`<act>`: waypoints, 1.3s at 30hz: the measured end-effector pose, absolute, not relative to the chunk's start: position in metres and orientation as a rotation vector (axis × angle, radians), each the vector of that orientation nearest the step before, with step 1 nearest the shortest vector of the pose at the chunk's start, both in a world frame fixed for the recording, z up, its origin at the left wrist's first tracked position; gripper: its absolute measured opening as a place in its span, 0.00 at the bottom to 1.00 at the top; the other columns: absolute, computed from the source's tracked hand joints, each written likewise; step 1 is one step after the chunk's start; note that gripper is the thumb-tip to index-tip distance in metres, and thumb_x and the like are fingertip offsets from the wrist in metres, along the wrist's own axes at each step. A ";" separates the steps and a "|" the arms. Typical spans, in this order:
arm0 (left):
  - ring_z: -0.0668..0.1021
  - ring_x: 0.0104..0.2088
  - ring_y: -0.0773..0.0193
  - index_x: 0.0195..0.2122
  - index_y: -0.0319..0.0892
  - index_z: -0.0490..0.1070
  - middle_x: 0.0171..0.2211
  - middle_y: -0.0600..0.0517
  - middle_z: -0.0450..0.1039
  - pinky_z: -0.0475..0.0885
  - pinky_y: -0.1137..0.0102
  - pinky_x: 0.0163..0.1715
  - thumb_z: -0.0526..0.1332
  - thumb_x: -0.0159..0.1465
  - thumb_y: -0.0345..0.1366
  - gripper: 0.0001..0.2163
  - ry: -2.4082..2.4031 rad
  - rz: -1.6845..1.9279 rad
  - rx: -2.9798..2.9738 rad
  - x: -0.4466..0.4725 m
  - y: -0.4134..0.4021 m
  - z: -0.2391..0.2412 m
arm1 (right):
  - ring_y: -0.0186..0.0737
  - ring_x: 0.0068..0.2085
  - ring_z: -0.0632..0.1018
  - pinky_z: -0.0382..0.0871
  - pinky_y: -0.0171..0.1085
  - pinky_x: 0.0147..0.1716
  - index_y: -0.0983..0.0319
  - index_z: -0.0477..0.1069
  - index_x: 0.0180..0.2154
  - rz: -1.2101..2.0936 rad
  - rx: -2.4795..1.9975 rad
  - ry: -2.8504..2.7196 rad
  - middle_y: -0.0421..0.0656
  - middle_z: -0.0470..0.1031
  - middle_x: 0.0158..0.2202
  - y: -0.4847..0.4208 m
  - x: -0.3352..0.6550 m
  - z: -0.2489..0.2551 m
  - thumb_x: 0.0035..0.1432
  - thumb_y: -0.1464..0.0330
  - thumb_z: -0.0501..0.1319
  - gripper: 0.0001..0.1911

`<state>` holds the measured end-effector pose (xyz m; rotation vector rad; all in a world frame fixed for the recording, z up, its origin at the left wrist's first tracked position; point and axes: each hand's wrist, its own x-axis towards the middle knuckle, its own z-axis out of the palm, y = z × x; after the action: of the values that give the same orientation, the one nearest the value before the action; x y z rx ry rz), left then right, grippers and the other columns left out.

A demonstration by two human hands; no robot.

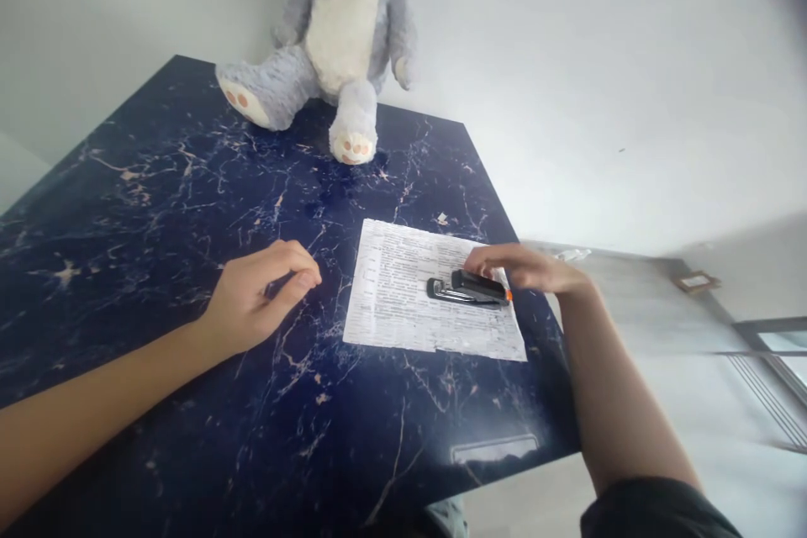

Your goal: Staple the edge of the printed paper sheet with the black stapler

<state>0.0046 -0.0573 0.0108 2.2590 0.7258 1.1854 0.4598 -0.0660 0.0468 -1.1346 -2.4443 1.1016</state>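
A black stapler with an orange rear tip lies on a printed sheet of paper. Its upper arm is raised a little from the base. My right hand is at the stapler's far side and rear end, fingers curled against it; part of the fingers is hidden behind it. To the left of the paper, my left hand rests at the dark blue marbled table. Its fingers are curled in, the thumb tip close to the index finger, and nothing shows in them.
A large grey-and-cream plush bear sits at the back of the table against the wall. A small white scrap lies beyond the paper. Past the table's right edge, the floor holds a small brown box.
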 end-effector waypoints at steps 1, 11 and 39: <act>0.79 0.33 0.66 0.38 0.44 0.75 0.33 0.53 0.78 0.75 0.68 0.35 0.59 0.74 0.29 0.08 0.705 1.152 2.280 0.005 -0.058 0.012 | 0.47 0.46 0.82 0.80 0.46 0.44 0.58 0.77 0.54 0.951 -1.205 -2.335 0.49 0.81 0.49 -0.062 0.464 0.040 0.70 0.33 0.44 0.41; 0.79 0.33 0.64 0.42 0.44 0.72 0.33 0.52 0.79 0.74 0.64 0.38 0.60 0.71 0.25 0.06 0.376 1.320 2.571 0.009 -0.066 0.007 | 0.60 0.81 0.43 0.39 0.67 0.77 0.64 0.39 0.80 0.230 -1.553 -2.720 0.58 0.37 0.81 -0.024 0.390 -0.014 0.77 0.46 0.45 0.43; 0.78 0.37 0.58 0.43 0.44 0.75 0.37 0.49 0.79 0.71 0.60 0.40 0.60 0.71 0.29 0.05 0.482 1.163 2.866 0.014 -0.074 0.001 | 0.53 0.80 0.49 0.46 0.64 0.77 0.55 0.43 0.80 0.243 -1.216 -2.771 0.49 0.47 0.81 -0.053 0.299 -0.010 0.79 0.53 0.51 0.37</act>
<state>0.0144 -0.0743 0.0015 2.8661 0.4818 1.1632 0.2990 -0.0529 -0.0097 -1.2157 -2.7714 0.2431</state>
